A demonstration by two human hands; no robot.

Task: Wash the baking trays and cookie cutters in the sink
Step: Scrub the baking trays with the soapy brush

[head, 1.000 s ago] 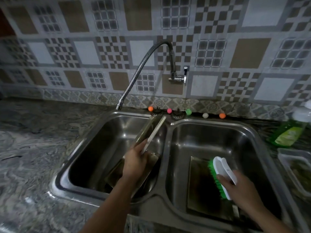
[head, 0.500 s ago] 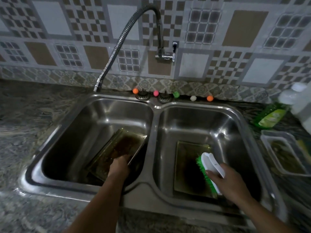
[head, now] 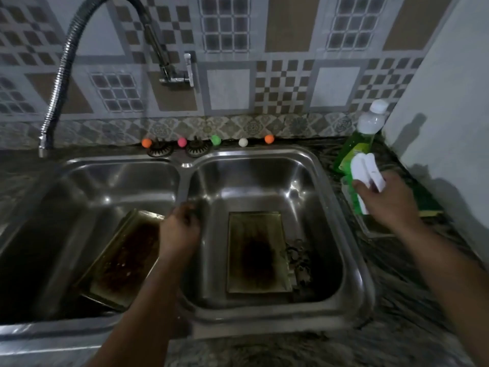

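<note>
Gripping brush point(head: 366, 172): right hand point(head: 387, 201) | left hand point(head: 178, 230) seemingly curled, blurred

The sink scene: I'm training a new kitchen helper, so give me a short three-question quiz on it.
1. True or false: the tray in the right basin lies flat on the bottom.
2. What does the right hand hold? A) scrub brush B) soap bottle C) sponge
3. Fill in: the left hand rests at the tilted tray in the ____ basin.

Key: 1 true; 2 A; 3 left.
</note>
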